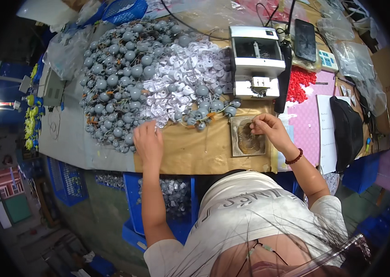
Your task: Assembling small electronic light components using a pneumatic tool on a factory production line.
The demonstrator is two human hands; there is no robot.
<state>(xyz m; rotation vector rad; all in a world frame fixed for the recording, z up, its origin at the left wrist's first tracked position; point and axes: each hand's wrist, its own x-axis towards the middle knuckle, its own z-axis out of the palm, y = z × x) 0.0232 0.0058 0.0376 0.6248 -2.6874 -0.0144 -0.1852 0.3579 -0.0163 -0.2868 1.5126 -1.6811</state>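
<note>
At the near edge of the heap, my left hand (148,141) reaches in among grey round bulb-like parts with wires (135,93) and white plastic pieces (178,74). Its thumb stands apart from the fingers, and I see nothing held in it. My right hand (269,130), with a beaded bracelet on the wrist, pinches its fingertips together over a square metal dish (235,148). Whatever lies between those fingertips is too small to make out. Beyond this dish stands a white bench machine (257,64) with a dark window. Several grey parts (202,108) lie between my hands.
Small red pieces (300,85) are heaped right of the machine. Farther right are a phone (305,40), a paper sheet (326,134) and a black pouch (348,131). Blue crates (132,207) sit below the table's front edge. Clear plastic bags (65,51) lie at the back left.
</note>
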